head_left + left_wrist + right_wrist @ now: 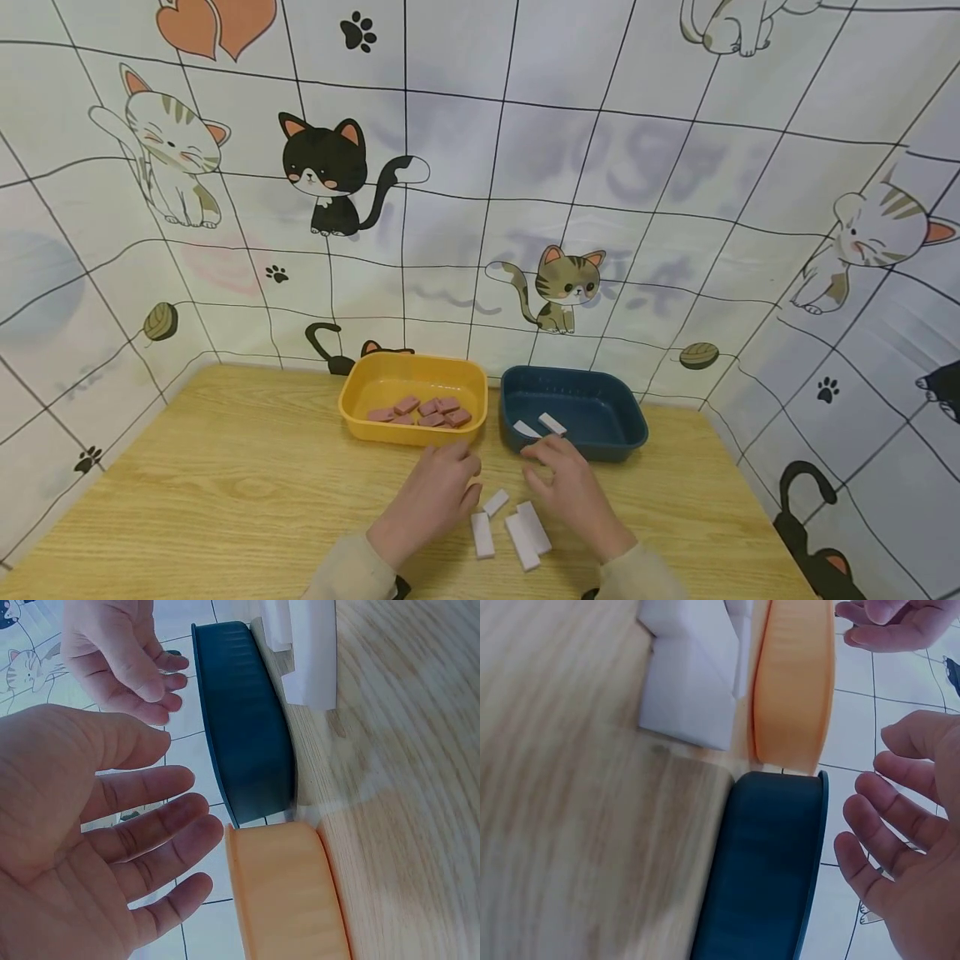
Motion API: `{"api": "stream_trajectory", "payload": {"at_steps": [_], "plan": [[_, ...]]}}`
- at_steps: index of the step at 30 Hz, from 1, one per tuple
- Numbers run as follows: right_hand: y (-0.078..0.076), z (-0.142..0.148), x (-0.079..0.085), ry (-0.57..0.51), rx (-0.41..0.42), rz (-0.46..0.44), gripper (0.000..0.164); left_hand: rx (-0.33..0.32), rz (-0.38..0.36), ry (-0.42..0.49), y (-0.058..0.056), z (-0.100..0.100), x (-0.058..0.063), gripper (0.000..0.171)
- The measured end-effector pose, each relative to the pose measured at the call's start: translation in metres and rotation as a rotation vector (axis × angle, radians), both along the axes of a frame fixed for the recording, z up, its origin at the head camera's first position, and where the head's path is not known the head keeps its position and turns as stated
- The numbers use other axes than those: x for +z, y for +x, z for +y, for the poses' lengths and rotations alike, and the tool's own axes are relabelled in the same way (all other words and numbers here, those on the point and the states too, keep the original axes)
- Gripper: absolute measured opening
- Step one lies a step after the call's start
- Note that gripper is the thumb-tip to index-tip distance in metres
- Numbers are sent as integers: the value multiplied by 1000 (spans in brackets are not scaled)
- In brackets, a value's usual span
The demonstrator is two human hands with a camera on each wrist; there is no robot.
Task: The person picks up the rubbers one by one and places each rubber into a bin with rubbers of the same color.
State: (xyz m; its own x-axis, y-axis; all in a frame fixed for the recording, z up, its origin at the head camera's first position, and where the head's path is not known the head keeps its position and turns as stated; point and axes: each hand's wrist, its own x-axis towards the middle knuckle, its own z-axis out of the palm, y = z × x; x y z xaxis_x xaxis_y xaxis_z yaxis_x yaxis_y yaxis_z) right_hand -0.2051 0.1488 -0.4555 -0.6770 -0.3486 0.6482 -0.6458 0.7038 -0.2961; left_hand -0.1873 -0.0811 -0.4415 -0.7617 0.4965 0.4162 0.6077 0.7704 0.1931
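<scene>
My left hand [435, 492] hovers in front of the yellow bin [352, 427], its fingers loosely bent with nothing in them. In the left wrist view its palm and spread fingers [161, 844] show bare. My right hand [566, 483] is just before the near wall of the dark blue bin [607, 448], also holding nothing. Several white blocks [522, 542] lie on the table between the two wrists, some side by side. Inside the blue bin are white blocks [552, 423], partly hidden by its near wall. Several pink blocks [431, 408] lie in the yellow bin.
The wooden table [225, 467] runs back to a white backdrop [450, 225] printed with cats and grid lines. Both bins stand beside each other near the table's far edge. Bare wood shows left of the yellow bin and right of the blue one.
</scene>
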Motion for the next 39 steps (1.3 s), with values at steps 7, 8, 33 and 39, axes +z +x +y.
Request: {"api": "stream_trajectory", "payload": {"at_steps": [7, 8, 33, 39], "plan": [[12, -4, -4, 27, 4, -200, 20, -24, 33, -46, 9, -3, 1, 12], [14, -4, -5, 33, 9, -218, 19, -28, 32, -48, 11, -4, 2, 11], [22, -9, -26, 163, 36, -336, 20, -51, 52, -142, 31, -6, -10, 14], [16, -7, -25, 207, 66, -354, 21, -53, 8, -155, 33, -8, -9, 12]]}}
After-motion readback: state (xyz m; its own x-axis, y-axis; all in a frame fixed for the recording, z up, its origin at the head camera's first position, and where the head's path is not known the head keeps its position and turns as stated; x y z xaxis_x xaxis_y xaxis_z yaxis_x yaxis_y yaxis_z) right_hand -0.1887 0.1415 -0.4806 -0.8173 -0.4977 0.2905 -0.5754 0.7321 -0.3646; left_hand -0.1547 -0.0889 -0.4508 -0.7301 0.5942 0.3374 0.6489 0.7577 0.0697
